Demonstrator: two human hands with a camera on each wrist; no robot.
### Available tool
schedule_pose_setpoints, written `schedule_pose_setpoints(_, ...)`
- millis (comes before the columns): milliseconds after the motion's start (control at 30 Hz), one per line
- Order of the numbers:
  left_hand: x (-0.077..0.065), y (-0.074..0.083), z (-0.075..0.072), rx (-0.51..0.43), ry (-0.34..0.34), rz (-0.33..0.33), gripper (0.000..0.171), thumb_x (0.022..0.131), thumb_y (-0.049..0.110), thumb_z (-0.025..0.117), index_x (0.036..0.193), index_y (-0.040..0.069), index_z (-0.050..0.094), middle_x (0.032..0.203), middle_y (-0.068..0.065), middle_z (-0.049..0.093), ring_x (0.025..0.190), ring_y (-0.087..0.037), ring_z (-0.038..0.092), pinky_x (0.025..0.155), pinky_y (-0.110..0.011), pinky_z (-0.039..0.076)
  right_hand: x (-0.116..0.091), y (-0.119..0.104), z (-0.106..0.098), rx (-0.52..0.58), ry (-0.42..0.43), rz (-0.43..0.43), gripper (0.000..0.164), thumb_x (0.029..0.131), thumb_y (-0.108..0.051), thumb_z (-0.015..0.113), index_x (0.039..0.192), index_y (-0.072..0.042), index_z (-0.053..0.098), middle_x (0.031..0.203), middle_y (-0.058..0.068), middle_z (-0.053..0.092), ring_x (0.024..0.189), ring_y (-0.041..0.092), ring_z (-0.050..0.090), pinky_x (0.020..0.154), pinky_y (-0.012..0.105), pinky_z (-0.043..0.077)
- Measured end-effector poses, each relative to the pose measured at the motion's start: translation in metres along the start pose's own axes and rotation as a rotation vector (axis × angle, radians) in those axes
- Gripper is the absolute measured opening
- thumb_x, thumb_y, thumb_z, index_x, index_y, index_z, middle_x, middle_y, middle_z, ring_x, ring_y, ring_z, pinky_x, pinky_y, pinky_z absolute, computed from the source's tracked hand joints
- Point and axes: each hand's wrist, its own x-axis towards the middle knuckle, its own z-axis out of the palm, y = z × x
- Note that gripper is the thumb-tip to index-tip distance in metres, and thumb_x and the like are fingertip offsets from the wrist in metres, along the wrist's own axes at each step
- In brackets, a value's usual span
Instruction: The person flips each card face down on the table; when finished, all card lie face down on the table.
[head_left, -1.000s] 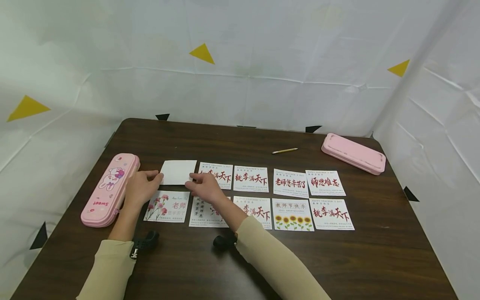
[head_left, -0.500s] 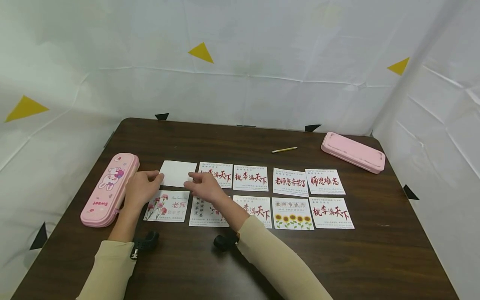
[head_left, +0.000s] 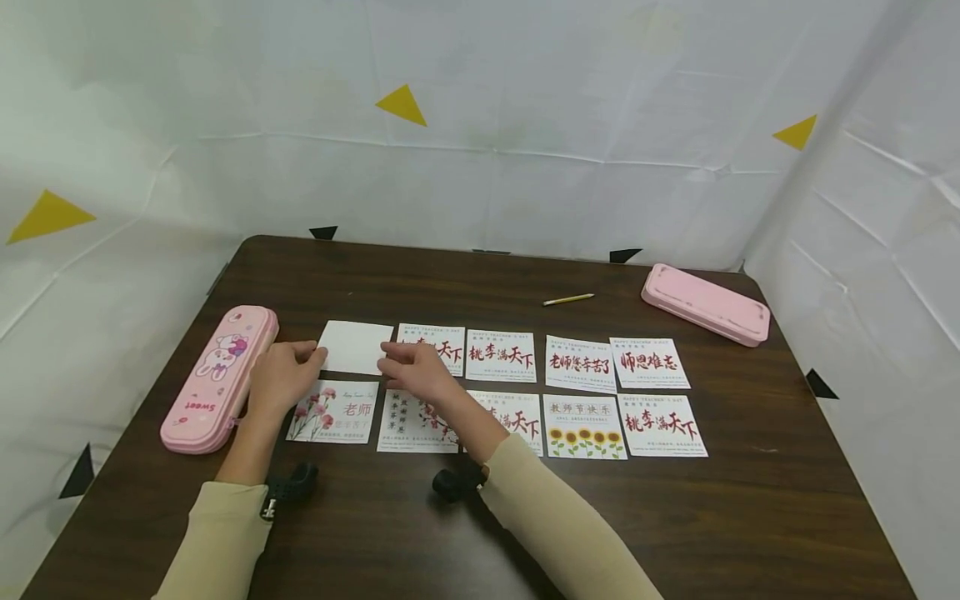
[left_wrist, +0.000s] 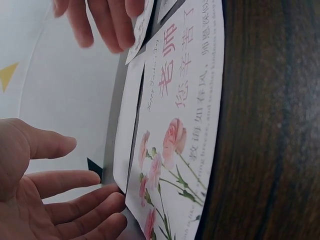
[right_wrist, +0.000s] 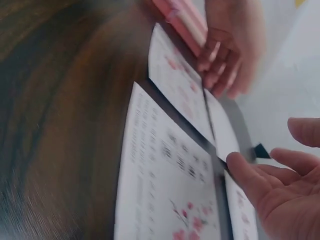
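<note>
A blank white card (head_left: 352, 346) lies at the far left of the back row of cards. My left hand (head_left: 283, 375) is at its left edge, and in the left wrist view the thumb and fingers (left_wrist: 65, 182) are extended and spread. My right hand (head_left: 420, 371) is at the card's right edge, over the neighbouring red-lettered card (head_left: 446, 343); its fingers are loosely extended and pinch nothing. In front lies a card with pink carnations (head_left: 337, 412). Beside it is a card with black characters and red blossoms (right_wrist: 167, 165), partly covered by my right hand and forearm in the head view.
Several more greeting cards continue both rows rightward, one with sunflowers (head_left: 586, 427). A pink pencil case (head_left: 219, 379) stands left of my left hand. Another pink case (head_left: 707, 305) lies at the back right, near a pencil (head_left: 568, 299). White curtains surround the dark wooden table (head_left: 750, 517).
The blank card has settled flat, its near edge lower in the head view. My right hand has drawn slightly right, off the card. The left hand has barely moved.
</note>
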Motion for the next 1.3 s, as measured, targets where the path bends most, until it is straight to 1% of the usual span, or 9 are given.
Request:
schedule_pose_setpoints(133,-0.002,0.003,0.000,-0.002,0.021,0.008,0.046,0.098,0.028,0.055,0.126,-0.007,0.062,0.120,-0.028,0.063,0.106,-0.046,0.059,0.085,-0.056,0.045,-0.005,-0.001,-0.018,-0.001,0.059,-0.028,0.042,0.098,-0.015,0.060,0.136,0.002,0.056,0.135,0.017,0.058,0.114,0.029,0.063,0.083,0.033,0.055)
schedule_pose_setpoints(233,-0.003,0.007,0.003,0.003,0.062,0.041,0.044,0.097,0.027,0.056,0.125,-0.006,0.063,0.099,-0.025,0.069,0.083,-0.041,0.062,0.067,-0.048,0.047,-0.009,-0.001,-0.036,0.030,0.141,-0.023,0.039,0.098,-0.012,0.060,0.134,0.002,0.058,0.133,0.016,0.059,0.116,0.028,0.061,0.083,0.033,0.055)
schedule_pose_setpoints(300,-0.004,0.012,0.006,0.005,0.101,0.084,0.042,0.097,0.027,0.058,0.123,-0.004,0.065,0.092,-0.023,0.069,0.074,-0.035,0.060,0.062,-0.044,0.044,-0.013,0.000,-0.049,0.040,0.193,-0.022,0.038,0.097,-0.010,0.059,0.133,0.002,0.059,0.132,0.016,0.060,0.116,0.028,0.061,0.083,0.035,0.055)
schedule_pose_setpoints(367,-0.005,0.018,0.010,-0.008,0.126,0.128,0.040,0.096,0.027,0.058,0.122,-0.003,0.067,0.089,-0.021,0.069,0.073,-0.033,0.061,0.063,-0.045,0.045,-0.016,0.000,-0.060,0.035,0.232,-0.023,0.037,0.097,-0.009,0.059,0.133,0.003,0.059,0.132,0.017,0.059,0.115,0.029,0.062,0.084,0.037,0.055)
schedule_pose_setpoints(433,-0.005,0.026,0.015,-0.032,0.134,0.176,0.038,0.096,0.026,0.059,0.120,-0.002,0.068,0.100,-0.021,0.070,0.082,-0.032,0.065,0.074,-0.048,0.046,-0.021,0.001,-0.068,0.004,0.253,-0.010,0.038,0.097,-0.008,0.057,0.133,0.003,0.058,0.132,0.018,0.059,0.114,0.030,0.062,0.083,0.038,0.055)
schedule_pose_setpoints(567,-0.005,0.040,0.026,-0.073,0.077,0.231,0.036,0.096,0.025,0.059,0.120,-0.001,0.069,0.106,-0.020,0.071,0.090,-0.033,0.068,0.080,-0.052,0.046,-0.026,0.003,-0.078,-0.090,0.272,0.028,0.038,0.097,-0.008,0.055,0.133,0.003,0.058,0.133,0.018,0.058,0.112,0.032,0.062,0.080,0.038,0.056)
schedule_pose_setpoints(867,0.001,0.060,0.050,-0.083,-0.065,0.224,0.037,0.095,0.024,0.059,0.124,0.002,0.068,0.107,-0.013,0.072,0.082,-0.026,0.068,0.063,-0.037,0.047,-0.025,0.011,-0.082,-0.133,0.280,0.097,0.038,0.095,-0.007,0.053,0.132,0.003,0.060,0.132,0.020,0.059,0.106,0.032,0.064,0.077,0.036,0.057)
schedule_pose_setpoints(1067,0.003,0.061,0.060,-0.066,-0.091,0.203,0.034,0.094,0.021,0.059,0.120,0.002,0.070,0.107,-0.016,0.072,0.087,-0.027,0.069,0.072,-0.043,0.049,-0.025,0.012,-0.083,-0.132,0.272,0.108,0.038,0.097,-0.010,0.054,0.132,0.002,0.060,0.132,0.019,0.059,0.107,0.032,0.064,0.077,0.035,0.056)
schedule_pose_setpoints(1300,0.004,0.061,0.062,-0.075,-0.104,0.215,0.033,0.093,0.020,0.060,0.119,0.001,0.070,0.107,-0.014,0.072,0.089,-0.028,0.070,0.074,-0.044,0.049,-0.026,0.011,-0.083,-0.115,0.267,0.091,0.038,0.096,-0.008,0.054,0.131,0.004,0.060,0.133,0.019,0.058,0.112,0.031,0.062,0.078,0.036,0.056)
